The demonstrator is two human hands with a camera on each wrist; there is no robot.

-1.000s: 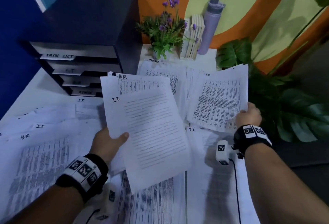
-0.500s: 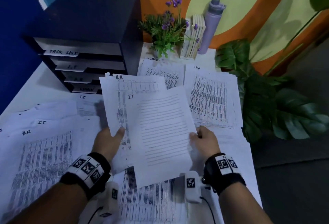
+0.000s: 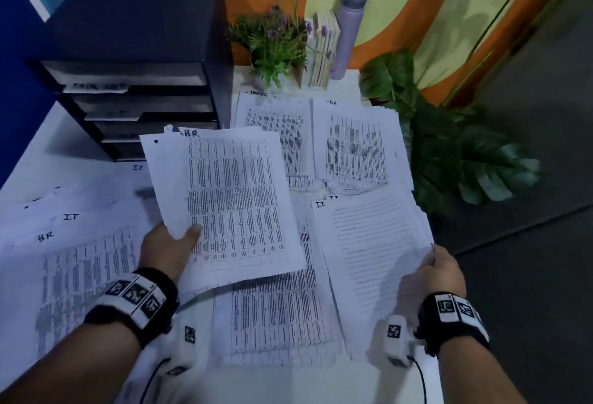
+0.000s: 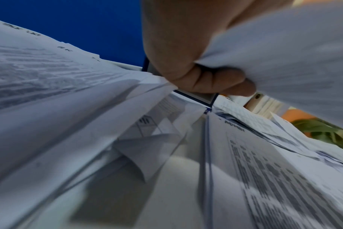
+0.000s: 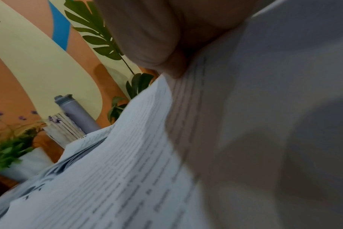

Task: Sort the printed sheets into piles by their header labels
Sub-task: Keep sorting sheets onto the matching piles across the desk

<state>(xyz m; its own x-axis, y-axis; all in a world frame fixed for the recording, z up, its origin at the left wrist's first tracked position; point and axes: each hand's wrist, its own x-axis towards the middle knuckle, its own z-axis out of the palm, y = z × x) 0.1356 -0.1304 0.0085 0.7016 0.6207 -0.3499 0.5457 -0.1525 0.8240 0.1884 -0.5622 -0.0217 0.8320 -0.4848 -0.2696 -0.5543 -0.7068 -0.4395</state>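
Paper split between two hands over the littered table (image 3: 80, 163).

Head view: the left hand (image 3: 167, 249) pinches the H.R. stack (image 3: 231, 204) at its near-left corner, thumb on top; the right hand (image 3: 433, 272) grips the I.T. sheet (image 3: 369, 243) by its near-right edge, now over the right-hand pile rather than centre as half a second ago.
Left wrist view: fingers (image 4: 211, 80) curl under the stack.
Right wrist view: the right hand's grasp is too blurred to tell.

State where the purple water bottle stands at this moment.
In the head view, the purple water bottle stands upright at the table's far edge against the painted wall, just right of the row of books and the potted purple flowers.
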